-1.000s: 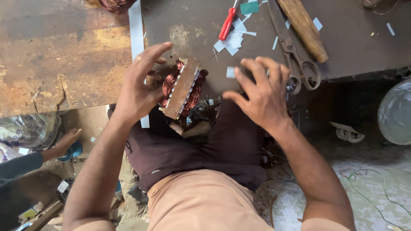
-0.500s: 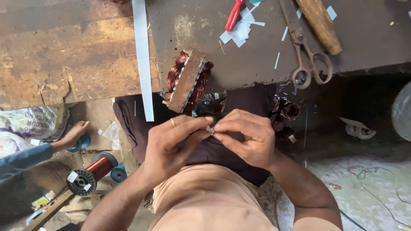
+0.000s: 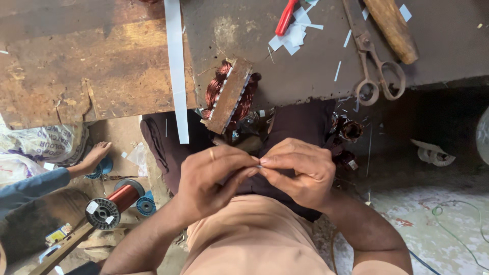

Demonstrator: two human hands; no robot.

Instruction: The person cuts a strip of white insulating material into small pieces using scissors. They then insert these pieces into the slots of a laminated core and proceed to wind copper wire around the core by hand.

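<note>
My left hand [image 3: 214,178] and my right hand [image 3: 300,170] meet over my lap, fingertips pinched together on a small pale strip [image 3: 259,164]. A ring sits on a left finger. Just beyond them a motor stator [image 3: 229,97] with copper windings leans over the edge of the workbench [image 3: 76,76], touched by neither hand.
On the bench lie a long white strip [image 3: 175,71], a red-handled tool [image 3: 285,18], paper scraps [image 3: 295,35], scissors [image 3: 374,66] and a wooden handle [image 3: 392,28]. A copper wire spool [image 3: 112,203] lies on the floor at left, near another person's foot [image 3: 94,155]. Small wound parts [image 3: 349,132] rest by my right thigh.
Both hands left the stator and came down together over my lap, pinching a small strip. The stator stays leaning on the bench edge.
</note>
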